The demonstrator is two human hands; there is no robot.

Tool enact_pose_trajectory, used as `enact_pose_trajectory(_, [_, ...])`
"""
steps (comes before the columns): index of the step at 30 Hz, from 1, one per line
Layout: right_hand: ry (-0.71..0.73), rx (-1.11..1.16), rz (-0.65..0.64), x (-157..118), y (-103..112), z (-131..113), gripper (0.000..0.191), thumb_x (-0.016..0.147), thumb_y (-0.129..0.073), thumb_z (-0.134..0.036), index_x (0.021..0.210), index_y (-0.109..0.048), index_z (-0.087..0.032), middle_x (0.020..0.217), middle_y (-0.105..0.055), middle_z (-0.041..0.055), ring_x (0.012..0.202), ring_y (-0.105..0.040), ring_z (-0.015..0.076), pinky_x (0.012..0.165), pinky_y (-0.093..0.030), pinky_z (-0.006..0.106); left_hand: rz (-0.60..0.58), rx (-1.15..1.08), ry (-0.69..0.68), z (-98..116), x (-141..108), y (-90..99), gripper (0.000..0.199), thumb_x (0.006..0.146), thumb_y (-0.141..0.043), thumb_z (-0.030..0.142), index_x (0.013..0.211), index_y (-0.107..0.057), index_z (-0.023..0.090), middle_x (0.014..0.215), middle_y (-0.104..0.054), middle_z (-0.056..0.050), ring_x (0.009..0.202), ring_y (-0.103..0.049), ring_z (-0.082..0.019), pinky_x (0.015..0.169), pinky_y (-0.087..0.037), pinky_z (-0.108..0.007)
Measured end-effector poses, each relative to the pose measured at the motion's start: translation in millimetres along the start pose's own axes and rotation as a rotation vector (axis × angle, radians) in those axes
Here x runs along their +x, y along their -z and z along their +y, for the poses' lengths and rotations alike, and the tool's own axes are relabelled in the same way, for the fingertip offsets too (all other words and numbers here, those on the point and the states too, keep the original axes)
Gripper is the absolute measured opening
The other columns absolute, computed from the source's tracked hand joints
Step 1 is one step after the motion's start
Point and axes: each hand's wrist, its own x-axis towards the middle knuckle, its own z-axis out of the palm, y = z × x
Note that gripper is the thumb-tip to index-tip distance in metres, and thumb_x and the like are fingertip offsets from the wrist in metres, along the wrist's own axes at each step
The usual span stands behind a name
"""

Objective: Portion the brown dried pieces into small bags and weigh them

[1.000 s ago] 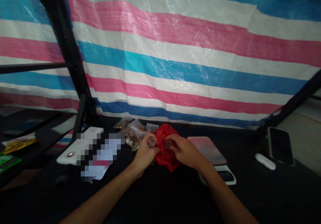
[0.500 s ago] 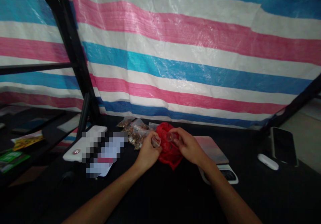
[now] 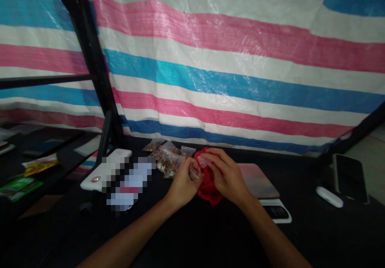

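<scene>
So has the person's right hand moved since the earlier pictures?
Yes, a little: the right hand has shifted left, farther from the pink pad.

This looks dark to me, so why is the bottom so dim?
In the head view, the striped tarp shines with glare, but the black tabletop looks dim; a pixelated patch hides part of the view.

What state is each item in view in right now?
left hand: pinching small clear bag
right hand: pinching clear plastic piece
red plastic bag: bunched under both hands
zip bags of brown pieces: filled, overlapping on the table
phone: lying flat, screen dark
striped tarp: hanging, creased
</scene>
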Motion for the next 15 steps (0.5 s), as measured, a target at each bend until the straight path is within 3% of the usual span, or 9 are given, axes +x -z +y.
enact_pose_trajectory(4, [-0.117,-0.051,-0.012,4.0,10.6,0.4,0.036,0.094,-0.049,-0.015,0.125,-0.064,-0.026,0.124,-0.063,0.0089,0.114,-0.060,0.0249,0.096,-0.048,0.041,0.145,0.083,-0.048,4.4,0.7,2.6,0.016,0.078,-0.066,0.013,0.085,-0.054,0.022,0.088,-0.054,0.000,0.085,-0.053,-0.018,0.081,-0.042,-0.029])
enact_pose_trajectory(7, [-0.178,-0.132,-0.142,4.3,12.0,2.1,0.032,0.091,-0.051,-0.014,0.117,-0.067,-0.023,0.116,-0.065,0.0082,0.104,-0.062,0.0243,0.090,-0.046,0.040,0.215,0.051,-0.040,12.0,1.4,5.3,0.017,0.081,-0.066,0.019,0.089,-0.051,0.023,0.087,-0.052,0.001,0.083,-0.052,-0.017,0.079,-0.041,-0.028])
enact_pose_trajectory(11, [-0.184,-0.196,-0.327,1.9,7.0,6.1,0.037,0.081,-0.056,-0.008,0.112,-0.070,-0.024,0.110,-0.067,0.0063,0.103,-0.061,0.0236,0.091,-0.043,0.039,0.217,-0.050,-0.006,20.9,2.2,9.4,0.020,0.087,-0.062,0.025,0.096,-0.045,0.025,0.081,-0.048,0.005,0.071,-0.050,-0.014,0.069,-0.041,-0.025])
enact_pose_trajectory(15, [-0.116,-0.067,-0.220,1.9,4.8,0.8,0.041,0.083,-0.056,-0.009,0.121,-0.065,-0.025,0.121,-0.064,0.0083,0.111,-0.058,0.0252,0.095,-0.044,0.041,0.172,-0.025,0.005,18.7,1.4,11.5,0.026,0.085,-0.062,0.020,0.103,-0.044,0.025,0.080,-0.049,0.006,0.069,-0.052,-0.013,0.068,-0.042,-0.024])
